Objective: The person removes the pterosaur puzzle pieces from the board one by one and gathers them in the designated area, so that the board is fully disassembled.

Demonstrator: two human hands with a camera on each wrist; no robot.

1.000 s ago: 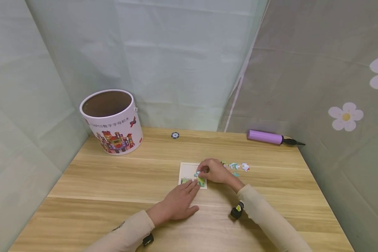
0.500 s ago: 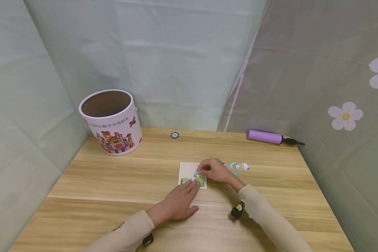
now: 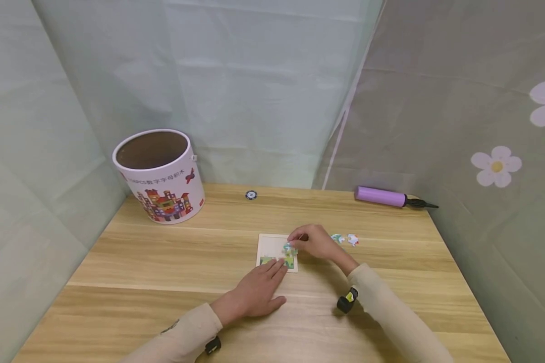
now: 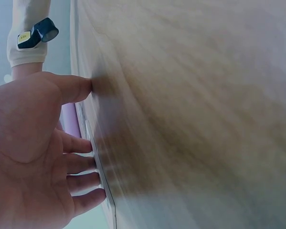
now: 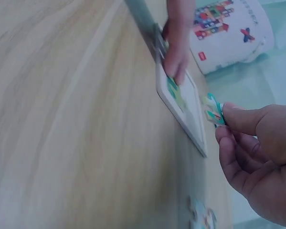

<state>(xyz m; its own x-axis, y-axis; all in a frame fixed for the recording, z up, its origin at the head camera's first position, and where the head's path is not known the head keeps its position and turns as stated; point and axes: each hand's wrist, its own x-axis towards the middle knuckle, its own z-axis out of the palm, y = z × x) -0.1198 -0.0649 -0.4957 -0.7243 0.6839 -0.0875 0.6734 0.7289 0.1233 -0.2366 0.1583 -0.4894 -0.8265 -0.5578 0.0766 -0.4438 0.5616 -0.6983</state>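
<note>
A small square puzzle board (image 3: 270, 246) lies on the wooden table (image 3: 163, 262), with green pieces set along its near edge (image 3: 267, 260). My left hand (image 3: 260, 288) lies flat on the table, fingertips resting on the board's near edge (image 5: 175, 67). My right hand (image 3: 310, 241) pinches a teal puzzle piece (image 5: 212, 109) between thumb and fingers, just above the board's right side (image 3: 289, 248). In the left wrist view the left hand's fingers (image 4: 80, 183) press straight against the tabletop.
Loose puzzle pieces (image 3: 345, 238) lie right of the board. A printed white bucket (image 3: 160, 176) stands at the back left, a small round token (image 3: 251, 194) at the back middle, a purple hand pump (image 3: 390, 197) at the back right. Fabric walls close in.
My right hand has lifted slightly and shifted right and back, holding the teal piece over the board's right part. The left hand has stayed put.
</note>
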